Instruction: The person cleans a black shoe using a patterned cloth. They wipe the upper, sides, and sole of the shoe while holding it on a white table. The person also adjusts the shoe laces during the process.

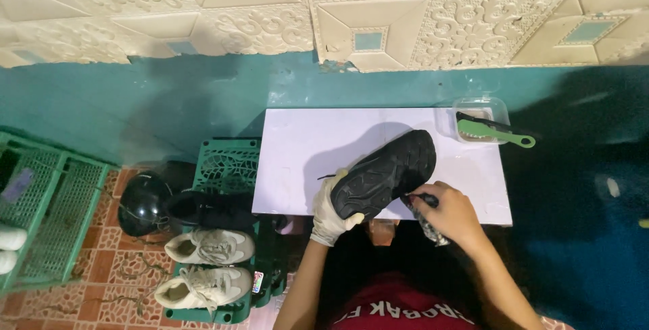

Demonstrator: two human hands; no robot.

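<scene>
**Black shoe held sole-up over a white table**

Black rubber fills the middle of the view: a black shoe (385, 173) is turned sole-up and tilted, its toe toward the wall, above the near half of a white table (304, 147). The left hand (329, 214), in a pale glove, grasps the shoe from below at the heel end, the thumb curled against the sole's edge. The right hand (451, 214), bare, is clenched around a small dark tool (426, 199) pressed to the shoe's side near the heel; a crumpled dark cloth or wrapper (430, 227) hangs under that hand, and what exactly it is cannot be told.

At the table's far right corner stands a clear plastic tub (497, 107) with a green-handled brush (493, 134) lying across it, well apart from both hands.

Left of the table, on the tiled floor, a green plastic crate (230, 164) bears a black sneaker (209, 210) and two white sneakers (206, 266) set side by side. A black helmet (140, 203) rests just beside the crate, and a green wire rack (47, 215) stands at the far left edge. The wall behind is teal below and covered with embossed cream panels (324, 12) above
</scene>
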